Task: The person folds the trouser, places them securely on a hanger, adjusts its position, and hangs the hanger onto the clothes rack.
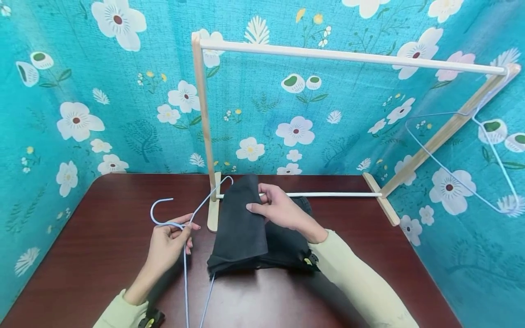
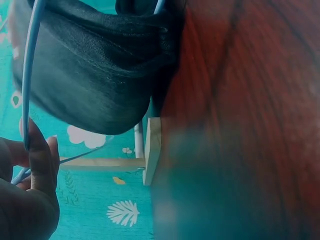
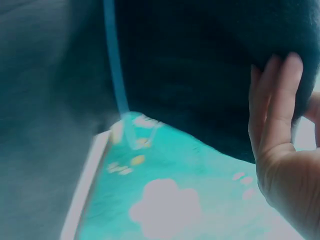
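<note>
My left hand (image 1: 166,246) pinches a light blue wire hanger (image 1: 185,278) just below its hook. In the left wrist view, the thin hanger wire runs up past the fingers. A black cloth garment (image 1: 239,223) is draped through the hanger, its upper flap raised off the table and the rest lying to the right. My right hand (image 1: 283,209) holds the flap's right edge, thumb in front and fingers behind. From the right wrist view, the fingers (image 3: 282,105) lie against the dark cloth. The garment hides part of the hanger, and its exact kind is unclear.
A wooden rack (image 1: 203,114) with a white top rail (image 1: 328,53) stands at the back of the dark brown table (image 1: 102,255). A second blue hanger (image 1: 447,168) hangs at its right end. Behind is a turquoise floral curtain (image 1: 160,91).
</note>
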The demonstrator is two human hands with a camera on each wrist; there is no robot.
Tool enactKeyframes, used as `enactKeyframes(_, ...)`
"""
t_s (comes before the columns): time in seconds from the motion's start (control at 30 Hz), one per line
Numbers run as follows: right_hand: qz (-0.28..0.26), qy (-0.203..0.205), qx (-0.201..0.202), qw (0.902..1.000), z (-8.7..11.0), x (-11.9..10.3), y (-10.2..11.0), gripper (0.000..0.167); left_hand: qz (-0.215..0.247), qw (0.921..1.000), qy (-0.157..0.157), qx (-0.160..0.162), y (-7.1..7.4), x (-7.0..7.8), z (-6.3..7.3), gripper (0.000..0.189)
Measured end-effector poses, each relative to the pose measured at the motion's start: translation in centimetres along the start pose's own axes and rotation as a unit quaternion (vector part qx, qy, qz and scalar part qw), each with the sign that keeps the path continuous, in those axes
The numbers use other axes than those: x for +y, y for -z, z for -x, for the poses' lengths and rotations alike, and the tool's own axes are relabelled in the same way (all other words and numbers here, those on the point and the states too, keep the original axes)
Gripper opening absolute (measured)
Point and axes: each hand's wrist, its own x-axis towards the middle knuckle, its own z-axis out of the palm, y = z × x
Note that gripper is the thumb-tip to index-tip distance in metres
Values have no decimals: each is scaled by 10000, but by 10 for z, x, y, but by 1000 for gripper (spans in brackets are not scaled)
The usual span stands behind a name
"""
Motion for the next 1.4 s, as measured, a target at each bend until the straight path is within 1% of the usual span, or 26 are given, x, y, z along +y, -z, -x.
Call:
enactKeyframes(0.13,75,320,-182,9993,-5,-29,-8,11,58,9999,-71,-93,-8,7,-2,31)
enactKeyframes(0.27,191,580,-241,9978,-11,-47,-16,15,133,9996,-161,-188,-16,13,-5,31)
enactKeyframes(0.37,187,681,-141,9974,-13,-58,-18,16,239,9993,-188,-198,-20,14,-6,30)
enactKeyframes(0.53,-35,844,230,9962,-9,-79,-12,17,323,9991,-232,-144,-22,15,-6,30)
enactKeyframes(0.63,-226,966,305,9946,-4,-88,-5,17,303,9990,-299,-141,-22,15,-6,30)
enactKeyframes(0.7,-329,973,280,9943,1,-90,0,15,312,9988,-369,-81,-20,14,-6,30)
enactKeyframes(0.73,-415,915,253,9946,3,-90,4,13,316,9986,-415,-47,-19,13,-6,30)
enactKeyframes(0.83,-528,713,295,9956,11,-82,17,15,313,9980,-546,0,-14,12,-7,29)
enactKeyframes(0.9,-506,570,408,9963,17,-71,26,17,291,9978,-591,-32,-12,11,-7,30)
enactKeyframes(1.0,-282,485,659,9962,25,-48,41,18,245,9981,-564,-75,-10,10,-7,30)
enactKeyframes(1.1,-251,376,862,9952,34,-24,55,21,157,9987,-476,-11,-9,9,-8,31)
enactKeyframes(1.13,-329,329,907,9948,36,-15,60,22,119,9989,-445,23,-8,8,-8,31)
enactKeyframes(1.2,-551,147,986,9935,40,1,67,27,55,9992,-398,72,-6,7,-9,31)
enactKeyframes(1.3,-801,-232,1131,9901,45,24,75,31,-1,9993,-362,93,-4,7,-10,31)
enactKeyframes(1.4,-938,-652,1265,9854,49,47,79,33,-22,9994,-332,63,-3,7,-11,32)
